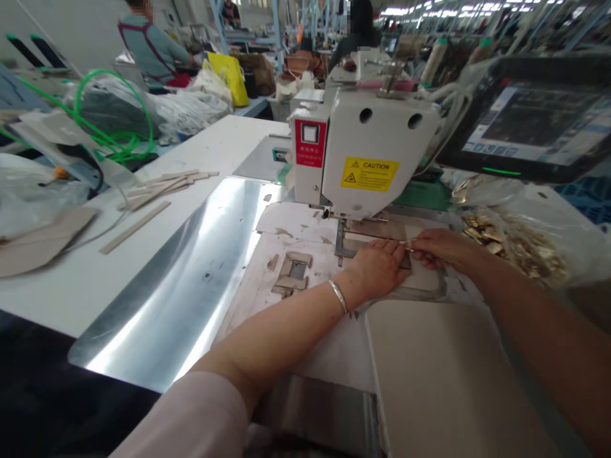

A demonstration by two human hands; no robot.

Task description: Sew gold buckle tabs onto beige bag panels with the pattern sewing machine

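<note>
1 mach. head (377, 137): just above beige panel (422, 280).
L hand (377, 268), in front: flat, fingers extended, gripping nothing, prob. steadying panel.
R hand (442, 248), front-R: pinching small shiny item (407, 247), ID unclear.

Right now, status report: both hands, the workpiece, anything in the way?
Left hand flat on beige workpiece. Right hand pinching something small and shiny. Machine head just beyond; dark clamp frame beside left hand.
</note>
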